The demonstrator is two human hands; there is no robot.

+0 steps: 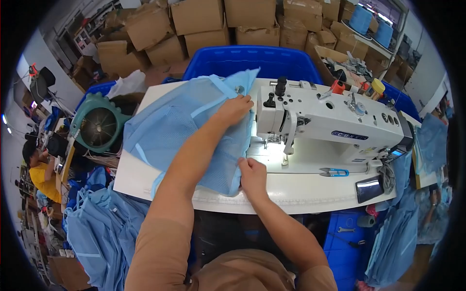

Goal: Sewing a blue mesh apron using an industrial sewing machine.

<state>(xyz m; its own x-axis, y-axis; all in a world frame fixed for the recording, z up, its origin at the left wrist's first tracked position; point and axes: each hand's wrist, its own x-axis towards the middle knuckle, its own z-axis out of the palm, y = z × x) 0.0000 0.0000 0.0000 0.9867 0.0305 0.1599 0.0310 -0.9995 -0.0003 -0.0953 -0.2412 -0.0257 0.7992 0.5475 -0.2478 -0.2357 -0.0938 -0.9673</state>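
A light blue mesh fabric piece (167, 119) with paler blue strips lies spread over the left half of the white sewing table (296, 194). My left hand (235, 110) reaches across it, its fingers curled on the far part of its right edge. Closer to me, my right hand (252, 177) pinches the same edge, thumb and fingers pressed together. Just right of the cloth stands a white sewing machine (335, 121). Its lit needle area (276, 148) is between and right of my hands, and the fabric edge runs beside it.
Blue-handled thread snips (335, 172) and a dark phone (369, 189) rest on the table at right. Behind it stands a blue bin (252, 56), with stacked cardboard boxes (196, 17) beyond. A green fan (99, 123) is at left. Blue pieces hang at both sides. Another person (43, 179) sits far left.
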